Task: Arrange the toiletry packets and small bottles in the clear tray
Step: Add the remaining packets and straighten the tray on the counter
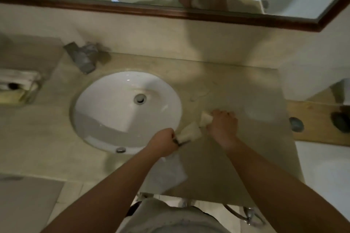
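The frame is blurred. My left hand [163, 142] is closed on a pale cream packet [190, 133] just right of the sink, with something dark at its lower end. My right hand [223, 126] is closed on a second pale packet [205, 118] a little farther back on the beige counter [236, 85]. The two packets lie close together between my hands. At the far left, a clear tray [24, 89] holds white and yellowish items. I cannot make out any small bottles.
A white round sink [106, 108] with a grey tap [82, 56] behind it fills the counter's middle. A mirror with a dark wooden frame [170, 13] runs along the back wall. A white cloth [170, 170] hangs at the counter's front edge. A wooden shelf [318, 119] with dark objects is at right.
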`<action>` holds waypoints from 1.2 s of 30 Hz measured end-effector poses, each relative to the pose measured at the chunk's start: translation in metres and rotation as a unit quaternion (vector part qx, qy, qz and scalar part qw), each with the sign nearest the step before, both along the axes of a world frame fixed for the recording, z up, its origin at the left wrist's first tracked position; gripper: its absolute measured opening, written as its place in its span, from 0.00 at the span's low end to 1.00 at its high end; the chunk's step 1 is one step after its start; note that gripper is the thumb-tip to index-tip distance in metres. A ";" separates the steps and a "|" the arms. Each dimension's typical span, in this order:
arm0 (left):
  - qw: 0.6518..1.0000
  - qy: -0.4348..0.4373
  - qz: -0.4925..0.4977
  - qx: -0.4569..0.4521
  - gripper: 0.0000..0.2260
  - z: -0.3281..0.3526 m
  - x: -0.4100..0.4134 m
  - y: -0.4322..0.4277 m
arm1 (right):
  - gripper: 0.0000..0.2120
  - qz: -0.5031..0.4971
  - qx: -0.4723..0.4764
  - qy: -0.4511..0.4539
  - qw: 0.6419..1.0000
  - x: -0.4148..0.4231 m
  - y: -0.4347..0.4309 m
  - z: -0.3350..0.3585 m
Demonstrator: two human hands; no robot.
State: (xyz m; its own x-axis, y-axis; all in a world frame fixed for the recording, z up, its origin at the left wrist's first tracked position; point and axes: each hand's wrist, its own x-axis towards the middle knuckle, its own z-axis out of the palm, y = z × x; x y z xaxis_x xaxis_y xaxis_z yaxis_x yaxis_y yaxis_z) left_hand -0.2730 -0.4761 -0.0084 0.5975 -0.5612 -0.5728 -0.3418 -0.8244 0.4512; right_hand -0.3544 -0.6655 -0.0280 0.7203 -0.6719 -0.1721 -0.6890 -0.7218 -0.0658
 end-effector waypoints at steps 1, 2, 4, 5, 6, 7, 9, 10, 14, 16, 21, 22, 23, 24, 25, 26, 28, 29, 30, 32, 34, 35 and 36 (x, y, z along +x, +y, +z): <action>0.999 0.005 0.040 -0.015 0.08 0.001 0.003 0.009 | 0.15 0.002 -0.006 0.003 1.000 0.004 0.004 0.000; 0.996 0.013 0.085 -0.039 0.08 0.002 0.006 0.018 | 0.14 0.005 -0.002 -0.010 1.000 0.008 0.009 0.000; 0.981 0.028 0.170 -0.095 0.13 0.010 0.012 0.040 | 0.13 0.019 0.041 -0.061 0.997 0.019 0.027 0.003; 0.971 0.032 0.203 -0.121 0.14 0.015 0.015 0.052 | 0.13 0.029 0.064 -0.086 0.994 0.026 0.039 0.005; 0.962 0.030 0.230 -0.146 0.13 0.019 0.019 0.066 | 0.13 0.042 0.079 -0.108 0.990 0.035 0.054 0.009; 0.952 0.029 0.255 -0.167 0.10 0.022 0.023 0.083 | 0.12 0.058 0.085 -0.133 0.986 0.045 0.071 0.014; 0.927 0.026 0.313 -0.204 0.06 0.028 0.033 0.120 | 0.12 0.090 0.106 -0.179 0.974 0.068 0.111 0.025; 0.912 0.029 0.344 -0.223 0.05 0.031 0.038 0.141 | 0.12 0.104 0.126 -0.202 0.966 0.079 0.133 0.030; 0.848 0.038 0.444 -0.286 0.07 0.046 0.058 0.237 | 0.09 0.133 0.223 -0.221 0.940 0.129 0.228 0.052; 0.804 0.056 0.504 -0.312 0.08 0.051 0.068 0.288 | 0.08 0.123 0.270 -0.213 0.931 0.148 0.281 0.062; 0.727 0.074 0.585 -0.351 0.08 0.056 0.113 0.394 | 0.11 0.141 0.312 -0.199 0.918 0.186 0.391 0.061; 0.722 0.072 0.590 -0.353 0.07 0.057 0.122 0.408 | 0.11 0.143 0.309 -0.199 0.919 0.192 0.406 0.059; 0.718 0.075 0.594 -0.354 0.06 0.057 0.131 0.420 | 0.12 0.143 0.303 -0.202 0.921 0.196 0.419 0.058; 0.706 0.086 0.601 -0.363 0.06 0.058 0.140 0.429 | 0.12 0.138 0.299 -0.203 0.922 0.199 0.428 0.057; 0.694 0.103 0.608 -0.373 0.07 0.057 0.148 0.435 | 0.13 0.128 0.300 -0.200 0.924 0.202 0.436 0.057; 0.679 0.121 0.614 -0.384 0.09 0.057 0.157 0.440 | 0.13 0.117 0.303 -0.192 0.926 0.206 0.442 0.058; 0.655 0.147 0.622 -0.403 0.10 0.055 0.177 0.443 | 0.11 0.104 0.298 -0.173 0.933 0.217 0.448 0.058; 0.643 0.160 0.625 -0.413 0.10 0.053 0.188 0.444 | 0.11 0.102 0.295 -0.167 0.935 0.225 0.448 0.057; 0.628 0.174 0.628 -0.425 0.10 0.054 0.199 0.442 | 0.12 0.100 0.298 -0.164 0.935 0.232 0.448 0.057; 0.593 0.196 0.643 -0.442 0.09 0.053 0.222 0.437 | 0.13 0.096 0.318 -0.177 0.927 0.251 0.445 0.058; 0.558 0.208 0.669 -0.444 0.09 0.054 0.243 0.433 | 0.13 0.094 0.342 -0.188 0.916 0.271 0.442 0.059; 0.550 0.212 0.678 -0.439 0.09 0.053 0.254 0.433 | 0.13 0.089 0.352 -0.193 0.911 0.282 0.441 0.060; 0.545 0.215 0.685 -0.433 0.08 0.055 0.266 0.434 | 0.13 0.080 0.366 -0.198 0.906 0.294 0.442 0.060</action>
State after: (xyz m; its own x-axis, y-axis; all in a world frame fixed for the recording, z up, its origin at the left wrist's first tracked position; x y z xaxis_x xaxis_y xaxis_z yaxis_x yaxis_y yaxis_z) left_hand -0.0072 -0.0420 0.0464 0.7105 0.0727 -0.6999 0.6177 0.4120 0.6698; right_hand -0.0605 -0.2238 0.0325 0.9008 -0.3639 -0.2369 -0.3979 -0.4733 -0.7859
